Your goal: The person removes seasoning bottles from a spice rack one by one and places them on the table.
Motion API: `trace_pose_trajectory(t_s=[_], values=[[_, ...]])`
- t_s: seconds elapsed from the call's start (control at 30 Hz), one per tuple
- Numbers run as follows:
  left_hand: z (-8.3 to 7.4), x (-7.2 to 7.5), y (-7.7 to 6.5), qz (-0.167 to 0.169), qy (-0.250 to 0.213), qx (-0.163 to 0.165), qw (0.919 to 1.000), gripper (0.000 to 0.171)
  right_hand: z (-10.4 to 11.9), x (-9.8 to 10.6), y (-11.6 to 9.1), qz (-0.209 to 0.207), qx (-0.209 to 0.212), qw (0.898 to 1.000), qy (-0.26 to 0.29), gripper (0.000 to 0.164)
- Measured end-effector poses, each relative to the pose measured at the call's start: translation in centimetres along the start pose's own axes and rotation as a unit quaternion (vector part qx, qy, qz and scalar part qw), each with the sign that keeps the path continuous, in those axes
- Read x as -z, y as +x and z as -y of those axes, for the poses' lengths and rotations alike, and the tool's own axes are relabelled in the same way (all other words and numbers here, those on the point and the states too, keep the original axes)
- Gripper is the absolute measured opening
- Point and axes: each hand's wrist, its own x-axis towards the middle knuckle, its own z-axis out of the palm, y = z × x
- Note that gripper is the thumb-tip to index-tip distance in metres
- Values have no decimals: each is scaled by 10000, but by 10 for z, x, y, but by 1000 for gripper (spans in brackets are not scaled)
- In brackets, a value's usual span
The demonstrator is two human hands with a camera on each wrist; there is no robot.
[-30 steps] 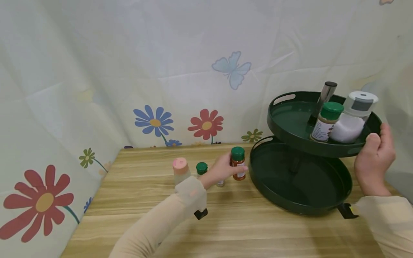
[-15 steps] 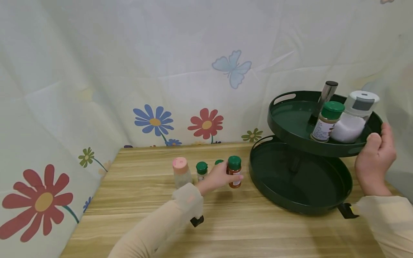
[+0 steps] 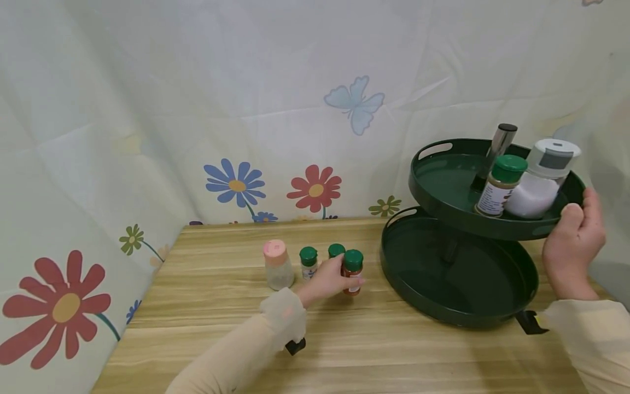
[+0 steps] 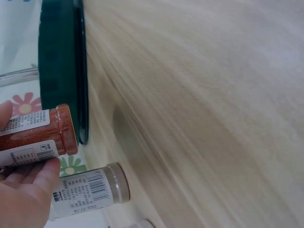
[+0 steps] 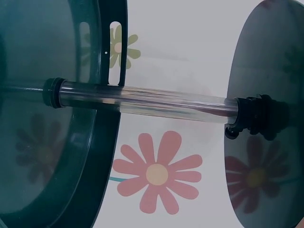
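Note:
My left hand grips a green-lidded spice jar of red powder. In the left wrist view the jar's base hangs above the table, with fingers and thumb round its label. Just behind it stands another green-lidded spice jar, partly hidden; its pale contents and label show in the left wrist view. My right hand holds the rim of the upper tray of a dark green two-tier rack. On that tray stand a green-lidded spice jar and a white-capped container of white grains.
A pink-capped shaker and a further green-lidded jar stand left of my left hand. The rack's lower tray rests on the wooden table. A metal post joins the tiers. A flowered curtain hangs behind.
My left hand has brought the red spice jar left and nearer to me, away from the rack and in front of another jar. My right hand stays at the upper tray's rim.

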Motion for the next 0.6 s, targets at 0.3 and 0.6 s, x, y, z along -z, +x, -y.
trace_pose_trajectory(t_s=[0.3,0.6], values=[[5,-3,-5,-2,135,0,9999,39,1,0,-1,29,27,10000,-50,48],[13,-4,-5,22,199,-175,9996,36,0,-1,0,-41,62,10000,-38,48]])
